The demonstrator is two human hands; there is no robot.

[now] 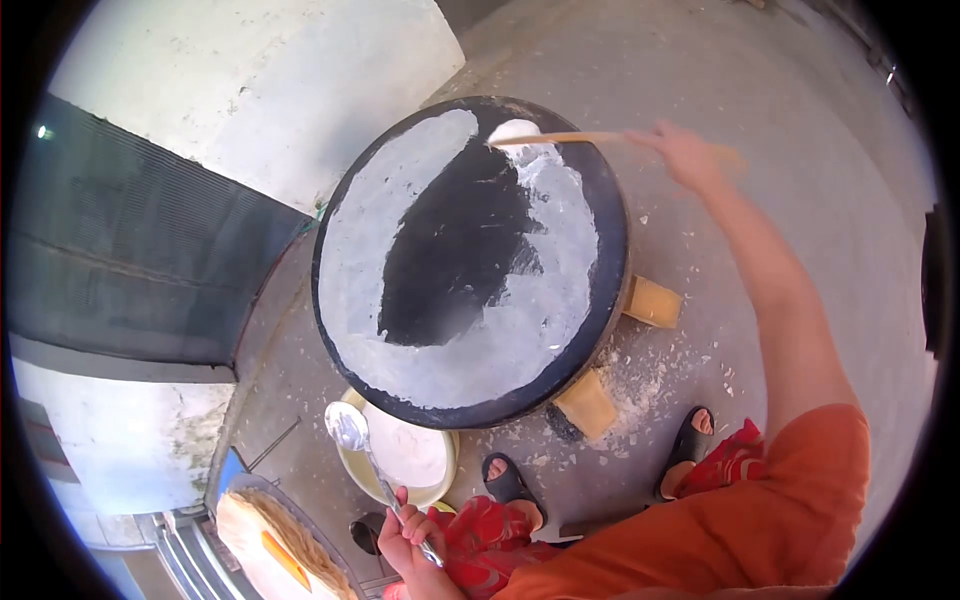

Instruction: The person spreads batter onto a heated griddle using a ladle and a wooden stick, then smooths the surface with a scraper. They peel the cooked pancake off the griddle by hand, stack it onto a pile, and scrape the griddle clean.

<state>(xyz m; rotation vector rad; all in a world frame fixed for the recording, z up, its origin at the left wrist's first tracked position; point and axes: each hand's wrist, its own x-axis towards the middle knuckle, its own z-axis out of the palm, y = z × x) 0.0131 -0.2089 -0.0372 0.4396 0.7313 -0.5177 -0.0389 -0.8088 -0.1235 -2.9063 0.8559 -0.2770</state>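
In front of me stands a large round black griddle (450,250), a broad ring of pale batter (440,375) spread over it and its dark middle showing. My right hand (685,155) is closed around a wooden batter spreader (575,138), whose far end lies against a mound of batter (515,132) at the griddle's far edge. Lower down, my left hand (410,535) grips the handle of a metal ladle (348,426). Its batter-coated bowl is over the left rim of a cream-coloured basin (441,490), which holds white batter and sits partly under the griddle.
A stack of thin flatbreads (245,540) with an orange strip (286,562) on top is at lower left. Bricks (588,405) stick out under the griddle beside scattered crumbs (640,385). A white wall (250,90) stands beyond the griddle to the left.
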